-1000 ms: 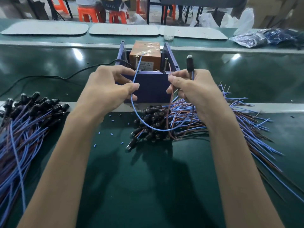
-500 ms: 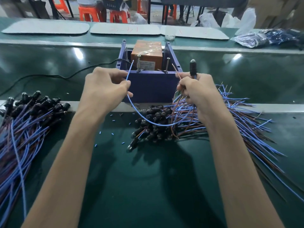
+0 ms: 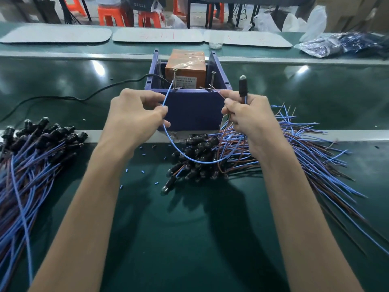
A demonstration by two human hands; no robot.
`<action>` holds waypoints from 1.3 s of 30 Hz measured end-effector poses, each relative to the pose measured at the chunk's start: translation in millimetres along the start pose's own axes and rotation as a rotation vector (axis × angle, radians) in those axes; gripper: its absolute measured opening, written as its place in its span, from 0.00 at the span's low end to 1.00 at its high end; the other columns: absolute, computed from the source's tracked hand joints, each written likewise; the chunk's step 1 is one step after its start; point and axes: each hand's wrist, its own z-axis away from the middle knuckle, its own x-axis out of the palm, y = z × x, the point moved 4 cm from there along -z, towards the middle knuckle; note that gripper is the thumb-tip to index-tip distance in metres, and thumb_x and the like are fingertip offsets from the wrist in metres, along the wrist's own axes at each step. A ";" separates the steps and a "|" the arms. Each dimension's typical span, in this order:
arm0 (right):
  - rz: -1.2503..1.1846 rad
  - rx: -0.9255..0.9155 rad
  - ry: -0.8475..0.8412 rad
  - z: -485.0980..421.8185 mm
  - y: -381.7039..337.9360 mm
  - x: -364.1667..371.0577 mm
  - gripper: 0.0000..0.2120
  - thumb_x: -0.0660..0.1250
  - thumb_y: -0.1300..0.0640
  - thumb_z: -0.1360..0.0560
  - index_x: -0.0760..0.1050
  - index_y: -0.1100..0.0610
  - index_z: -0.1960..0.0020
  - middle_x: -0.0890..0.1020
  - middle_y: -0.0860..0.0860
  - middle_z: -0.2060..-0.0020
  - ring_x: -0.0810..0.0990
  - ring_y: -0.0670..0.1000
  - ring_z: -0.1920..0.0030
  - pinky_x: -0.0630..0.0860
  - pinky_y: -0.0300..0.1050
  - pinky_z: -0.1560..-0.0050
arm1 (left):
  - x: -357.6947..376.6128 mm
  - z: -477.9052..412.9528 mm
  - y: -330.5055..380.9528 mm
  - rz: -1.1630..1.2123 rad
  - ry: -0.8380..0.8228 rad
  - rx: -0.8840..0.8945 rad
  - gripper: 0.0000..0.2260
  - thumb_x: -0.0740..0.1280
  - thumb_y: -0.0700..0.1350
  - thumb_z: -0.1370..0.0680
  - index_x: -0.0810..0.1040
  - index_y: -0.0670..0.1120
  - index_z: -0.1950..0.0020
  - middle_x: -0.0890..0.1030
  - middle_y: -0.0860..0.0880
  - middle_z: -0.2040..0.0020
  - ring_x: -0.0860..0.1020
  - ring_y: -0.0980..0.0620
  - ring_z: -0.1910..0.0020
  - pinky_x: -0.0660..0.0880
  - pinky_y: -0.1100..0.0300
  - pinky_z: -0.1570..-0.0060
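Observation:
My left hand (image 3: 134,116) pinches a blue wire (image 3: 189,160) near its end, and the tip points up at the left metal post (image 3: 174,79) of a blue box fixture (image 3: 189,110). The wire sags in a loop down to my right hand (image 3: 248,119). That hand grips a black cylindrical lamp piece (image 3: 242,85) upright and pinches its brown wire (image 3: 219,93), whose tip lies by the right metal post (image 3: 212,81). An orange block (image 3: 186,66) sits inside the fixture.
A pile of black lamp pieces with blue and brown wires (image 3: 202,159) lies under my hands and fans out to the right. A second pile (image 3: 31,157) lies at the left edge. A black cable (image 3: 84,98) runs left from the fixture. Small blue sleeve bits (image 3: 134,163) dot the green mat.
Both hands moved apart and a little down. The blue wire tip swung left toward the left post. The brown wire tip came to the right post.

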 end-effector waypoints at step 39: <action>-0.166 0.043 -0.066 1.4 0.4 -1.1 0.12 0.58 0.67 0.20 0.78 0.58 0.44 0.76 0.48 0.69 0.62 0.41 0.76 0.58 0.30 0.78 | 5.7 -2.3 -2.6 0.001 -0.054 -0.017 0.09 0.69 0.39 0.25 0.82 0.54 0.54 0.81 0.57 0.65 0.82 0.58 0.71 0.77 0.65 0.59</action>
